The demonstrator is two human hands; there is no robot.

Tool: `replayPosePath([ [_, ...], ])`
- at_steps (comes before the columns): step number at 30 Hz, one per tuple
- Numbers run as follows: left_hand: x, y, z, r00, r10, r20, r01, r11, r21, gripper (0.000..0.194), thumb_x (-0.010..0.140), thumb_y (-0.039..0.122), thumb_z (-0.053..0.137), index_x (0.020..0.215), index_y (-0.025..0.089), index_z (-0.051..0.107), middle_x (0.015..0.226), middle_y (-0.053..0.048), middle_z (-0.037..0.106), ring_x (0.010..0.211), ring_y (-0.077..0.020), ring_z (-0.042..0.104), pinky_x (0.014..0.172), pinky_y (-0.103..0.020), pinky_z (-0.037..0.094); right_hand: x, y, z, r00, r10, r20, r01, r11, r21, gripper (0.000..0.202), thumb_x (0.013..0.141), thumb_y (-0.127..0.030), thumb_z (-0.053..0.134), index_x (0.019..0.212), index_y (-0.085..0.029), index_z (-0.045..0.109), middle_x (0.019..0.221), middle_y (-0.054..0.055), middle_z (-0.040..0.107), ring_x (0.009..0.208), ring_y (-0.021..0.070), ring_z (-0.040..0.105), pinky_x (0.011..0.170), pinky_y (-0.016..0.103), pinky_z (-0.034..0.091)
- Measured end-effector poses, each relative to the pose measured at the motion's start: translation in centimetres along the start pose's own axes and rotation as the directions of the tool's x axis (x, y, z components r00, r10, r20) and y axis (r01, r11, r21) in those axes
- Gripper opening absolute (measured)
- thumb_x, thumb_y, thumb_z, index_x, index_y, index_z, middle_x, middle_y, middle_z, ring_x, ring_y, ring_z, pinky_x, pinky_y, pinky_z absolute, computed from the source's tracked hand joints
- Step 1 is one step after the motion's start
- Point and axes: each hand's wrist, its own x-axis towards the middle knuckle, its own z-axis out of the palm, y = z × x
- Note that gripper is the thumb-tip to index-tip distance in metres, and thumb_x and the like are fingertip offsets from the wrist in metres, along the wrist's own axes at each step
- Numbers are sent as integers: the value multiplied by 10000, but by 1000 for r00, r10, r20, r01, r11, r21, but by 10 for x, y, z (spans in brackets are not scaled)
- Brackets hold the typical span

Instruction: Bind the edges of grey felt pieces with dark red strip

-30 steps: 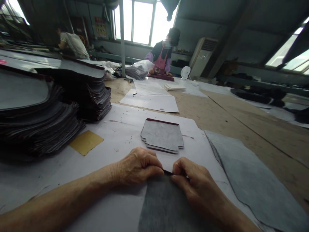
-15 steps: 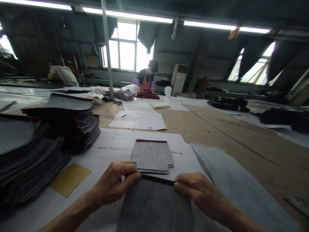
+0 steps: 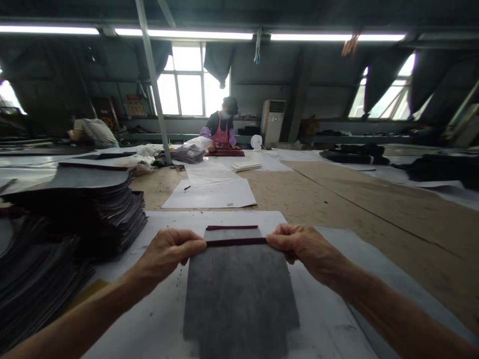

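Observation:
A grey fabric panel (image 3: 239, 289) with a dark maroon folded edge along its top hangs between my two hands. My left hand (image 3: 174, 245) pinches the left corner of that edge, and my right hand (image 3: 295, 242) pinches the right corner. Behind it, on white paper, lies a small stack of similar grey panels (image 3: 232, 233) with a maroon strip at the far side. The held panel hides most of that stack. Notched lower corners show on the held panel.
To the left stand tall piles of dark panels (image 3: 108, 214), with a yellow card (image 3: 84, 295) partly behind my left forearm. Grey sheet material (image 3: 374, 269) lies at right. White paper sheets (image 3: 213, 192) lie farther off. Across the table a person (image 3: 220, 132) in a pink apron works.
Both hands have moved forward and up with the panel. It now covers most of the small stack, and more of its lower part shows. The camera view has shifted slightly.

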Motion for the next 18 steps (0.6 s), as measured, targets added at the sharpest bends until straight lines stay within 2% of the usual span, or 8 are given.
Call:
replayPosePath([
  [4,48,-11,3,992,76,-102,-55,979,197,262,704,386,568,732,153,684,582,2,572,537,-106,465,533,-223,357,47,18,5,990,-52,-134,34,990,-133,230,683,-363,540,606,-168,445,511,-56,392,467,67,342,478,219,268],
  [7,74,-28,16,976,136,-172,-77,947,311,192,712,316,558,717,180,695,662,-9,627,672,-146,540,678,-262,394,74,33,13,959,-122,-257,32,944,-327,169,722,-259,525,593,-165,470,515,-43,416,501,86,369,518,232,263],
  [9,82,-38,25,960,179,-216,-85,919,385,193,736,303,539,729,197,700,753,-19,642,777,-168,552,758,-283,387,82,39,18,936,-184,-301,30,892,-451,152,735,-230,534,603,-164,499,542,-31,455,539,100,395,553,239,260],
  [12,84,-49,32,944,213,-250,-77,883,463,224,766,320,516,771,199,705,836,-36,621,820,-176,547,765,-287,392,83,43,22,908,-254,-333,24,825,-565,125,751,-234,549,644,-171,535,615,-3,522,607,122,438,591,253,260],
  [18,89,-59,32,945,224,-237,-60,834,548,226,783,320,499,788,223,703,874,-25,612,834,-162,563,766,-267,412,85,53,24,897,-270,-351,9,804,-595,79,771,-234,552,767,-158,574,749,36,573,722,150,496,669,276,333],
])
